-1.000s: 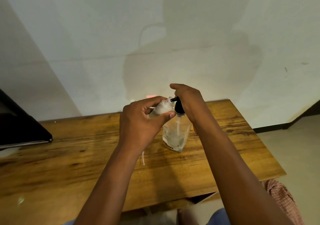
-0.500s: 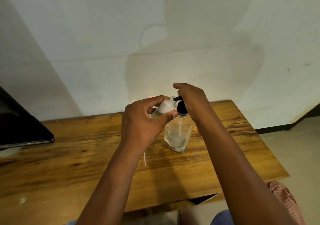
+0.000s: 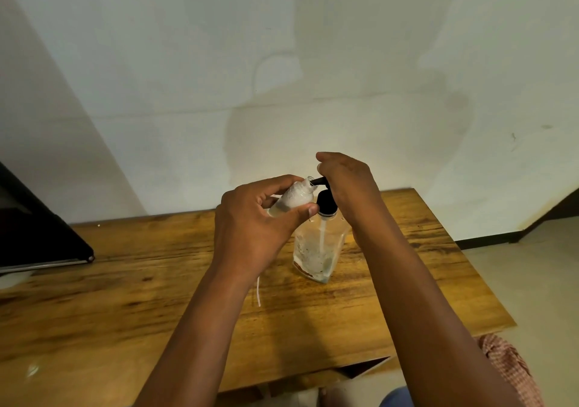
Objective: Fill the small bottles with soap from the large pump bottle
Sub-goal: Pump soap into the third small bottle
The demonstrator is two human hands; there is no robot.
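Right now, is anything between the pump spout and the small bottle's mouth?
Nothing visible. The left hand holds the small bottle tilted, its open mouth right at the spout tip. The right hand rests on the pump head, clear of the gap.

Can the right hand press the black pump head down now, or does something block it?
Probably yes: the right hand already rests on the black pump head, and the small bottle sits beside the spout.
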